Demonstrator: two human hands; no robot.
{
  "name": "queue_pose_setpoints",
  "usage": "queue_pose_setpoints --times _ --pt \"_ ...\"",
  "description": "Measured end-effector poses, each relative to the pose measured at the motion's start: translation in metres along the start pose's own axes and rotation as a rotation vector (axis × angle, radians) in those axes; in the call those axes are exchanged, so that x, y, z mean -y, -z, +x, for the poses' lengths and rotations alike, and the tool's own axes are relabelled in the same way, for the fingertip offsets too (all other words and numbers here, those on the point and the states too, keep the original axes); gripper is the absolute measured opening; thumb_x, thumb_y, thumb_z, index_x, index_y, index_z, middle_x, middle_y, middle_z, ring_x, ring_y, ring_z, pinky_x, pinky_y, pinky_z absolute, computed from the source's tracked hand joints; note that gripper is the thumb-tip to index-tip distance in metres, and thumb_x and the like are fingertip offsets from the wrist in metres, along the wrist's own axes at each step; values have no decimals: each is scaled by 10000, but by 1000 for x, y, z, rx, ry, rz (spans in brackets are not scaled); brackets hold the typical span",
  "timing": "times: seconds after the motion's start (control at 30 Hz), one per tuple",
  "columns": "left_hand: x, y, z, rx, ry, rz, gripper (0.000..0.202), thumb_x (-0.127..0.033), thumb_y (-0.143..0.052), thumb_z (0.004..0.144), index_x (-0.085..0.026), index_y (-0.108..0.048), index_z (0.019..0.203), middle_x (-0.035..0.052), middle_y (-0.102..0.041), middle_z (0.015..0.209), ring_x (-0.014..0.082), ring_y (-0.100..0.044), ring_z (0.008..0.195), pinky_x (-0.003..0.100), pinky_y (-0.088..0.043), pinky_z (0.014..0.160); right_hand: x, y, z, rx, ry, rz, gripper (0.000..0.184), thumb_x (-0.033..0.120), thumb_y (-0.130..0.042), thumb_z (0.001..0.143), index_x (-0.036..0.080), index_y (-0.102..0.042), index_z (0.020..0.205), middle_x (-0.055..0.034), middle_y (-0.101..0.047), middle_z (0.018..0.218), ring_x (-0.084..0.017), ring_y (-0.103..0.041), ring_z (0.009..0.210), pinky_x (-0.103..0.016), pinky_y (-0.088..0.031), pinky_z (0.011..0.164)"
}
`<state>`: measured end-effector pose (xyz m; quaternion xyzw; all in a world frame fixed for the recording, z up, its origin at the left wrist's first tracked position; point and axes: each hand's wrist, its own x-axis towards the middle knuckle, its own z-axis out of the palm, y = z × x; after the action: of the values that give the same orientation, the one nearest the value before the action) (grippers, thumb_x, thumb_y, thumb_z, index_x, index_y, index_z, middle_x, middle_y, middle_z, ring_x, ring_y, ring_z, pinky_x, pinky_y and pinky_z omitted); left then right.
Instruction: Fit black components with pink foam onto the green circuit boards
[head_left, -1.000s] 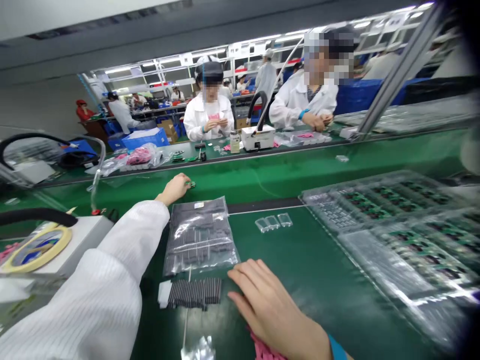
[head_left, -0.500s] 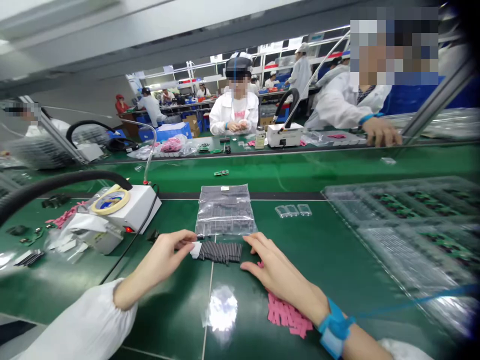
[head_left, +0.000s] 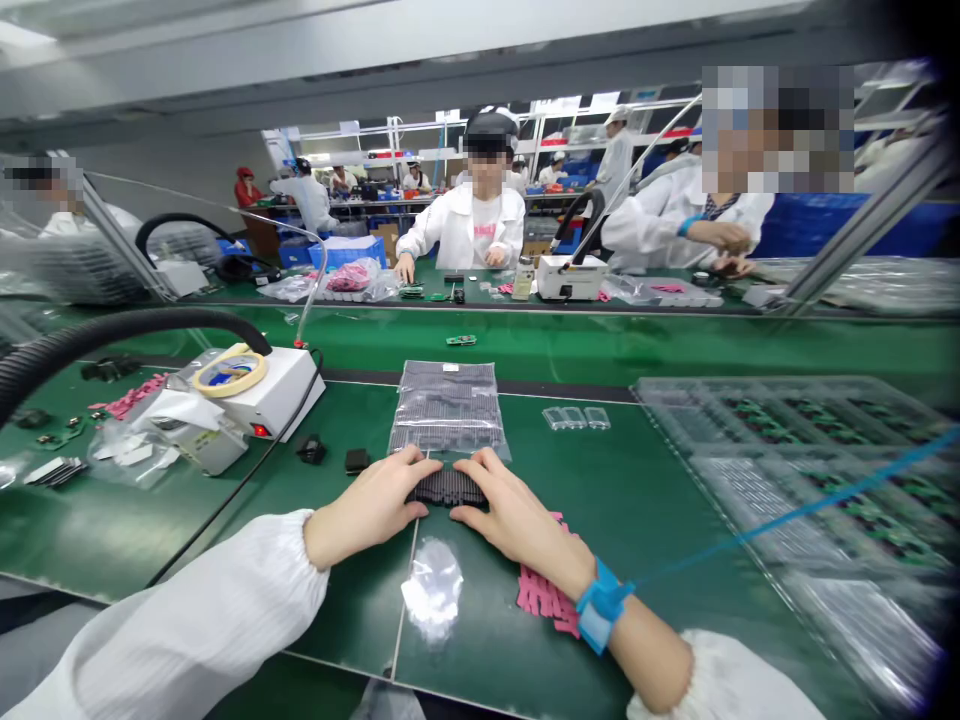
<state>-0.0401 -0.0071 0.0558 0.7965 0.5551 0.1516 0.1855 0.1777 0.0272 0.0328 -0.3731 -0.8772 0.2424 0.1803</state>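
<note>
A row of thin black strips (head_left: 448, 487) lies on the green bench, packed side by side. My left hand (head_left: 379, 505) is closed round its left end, with thumb in front and fingers behind. Round the right end, my right hand (head_left: 510, 510) grips in the same way and wears a blue wrist strap (head_left: 602, 607). Just behind them is a clear bag (head_left: 448, 408) filled with similar dark strips. Pink strips (head_left: 541, 592) are heaped under and beside my right forearm. Two small black parts (head_left: 357, 461) sit left of my left hand.
A white box with a black hose (head_left: 274, 395) carries a tape roll (head_left: 229, 372) at left. Clear trays with green circuit boards (head_left: 787, 460) fill the right side. Three clear plastic pieces (head_left: 576, 418) lie behind my right hand. Across the green belt, co-workers sit at another bench.
My hands have come together from both sides and closed on the ends of the strip row. The white piece at its left end is out of sight. The board on the belt has shifted right.
</note>
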Motion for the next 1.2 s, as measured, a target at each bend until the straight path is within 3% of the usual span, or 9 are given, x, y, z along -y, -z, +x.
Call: queue_pose_setpoints --times 0.13,0.27,0.43,0.6,0.9,1.1,1.2 --pt "-14 -8 9 -9 -23 -7 391 -150 -687 818 -225 -653 1200 74 -659 1073 259 -691 883 375 -547 807 -10 22 -7 33 35 -24 339 230 -695 904 212 -585 1225 -46 -563 1112 -206 -651 913 -348 -562 788" --pt "-20 -12 11 -38 -51 -56 315 -189 -691 856 -228 -666 1167 62 -711 1063 240 -695 903 350 -551 799 -7 36 -15 74 49 -203 324 213 -700 896 210 -605 1205 -54 -567 1069 -225 -645 848 -362 -549 706" --pt "-10 -15 3 -70 -63 -38 340 -196 -718 856 -219 -668 1191 78 -711 1178 273 -660 1085 408 -519 946 2 28 -14 69 95 -404 319 211 -741 858 174 -620 1151 -91 -599 1045 -265 -645 830 -389 -533 667" --pt "4 -16 -8 -94 -41 10 402 -157 -708 862 -217 -633 1252 99 -652 1275 288 -623 1136 458 -508 967 4 23 -10 85 102 -461 409 287 -726 889 147 -574 1242 -99 -615 1061 -257 -648 790 -398 -552 636" --pt "13 -11 -19 -153 -11 52 345 -182 -707 870 -183 -648 1209 123 -623 1287 306 -582 1105 502 -483 929 6 13 -4 83 55 -372 333 326 -679 928 142 -591 1190 -99 -585 1090 -246 -682 775 -412 -586 670" --pt "0 -23 -10 -163 -160 -41 355 -253 -700 891 -248 -641 1241 69 -656 1327 295 -551 1190 487 -422 980 0 17 -7 90 -2 -159 543 301 -741 884 155 -498 1347 -104 -551 1219 -241 -680 905 -405 -591 796" --pt "-3 -31 -7 -187 -165 -63 292 -218 -678 905 -259 -673 1194 58 -693 1279 291 -580 1157 495 -413 978 -3 19 -8 104 -47 -91 412 250 -712 906 154 -555 1275 -74 -578 1133 -238 -668 925 -405 -575 827"
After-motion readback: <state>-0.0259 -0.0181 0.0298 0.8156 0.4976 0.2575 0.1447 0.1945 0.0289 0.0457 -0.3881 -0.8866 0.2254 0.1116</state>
